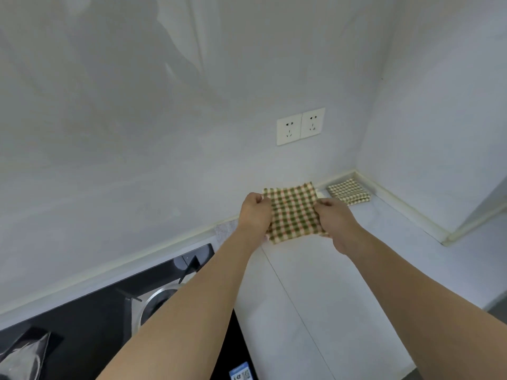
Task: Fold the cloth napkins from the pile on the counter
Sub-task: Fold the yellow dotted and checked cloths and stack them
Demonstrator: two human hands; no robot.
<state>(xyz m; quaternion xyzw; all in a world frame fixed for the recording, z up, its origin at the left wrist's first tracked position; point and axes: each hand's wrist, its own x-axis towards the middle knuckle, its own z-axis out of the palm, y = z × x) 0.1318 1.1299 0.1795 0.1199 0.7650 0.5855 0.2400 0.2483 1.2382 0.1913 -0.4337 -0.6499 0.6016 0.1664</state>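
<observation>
1. The left hand [253, 212], just left of the frame's centre, has its fingers curled tight, pinching the left edge of a checked napkin [293, 212].
2. The right hand [336, 218], just right of centre, pinches the napkin's right edge with curled fingers and thumb.
3. The napkin, in green, cream and red checks, is stretched between the two hands and held up in front of the wall [164, 119]; whether its lower edge touches the surface cannot be told.
4. Both bare forearms reach in from the bottom of the frame toward the centre.
5. A second checked napkin [349, 192], already folded, lies flat on the counter [343, 283] in the corner, to the right of the held one and apart from it.
6. The counter is pale grey-white and fills the lower right of the frame, with a thin seam running along it.
7. A black glass cooktop [90, 319] with a metal burner ring [156, 303] sits in the lower left, partly hidden behind the left forearm.
8. A white double wall socket [300, 126] is mounted on the pale wall above the hands, right of centre.
9. A blue-and-white sticker [241, 373] shows at the bottom edge; its print is too small to read.
</observation>
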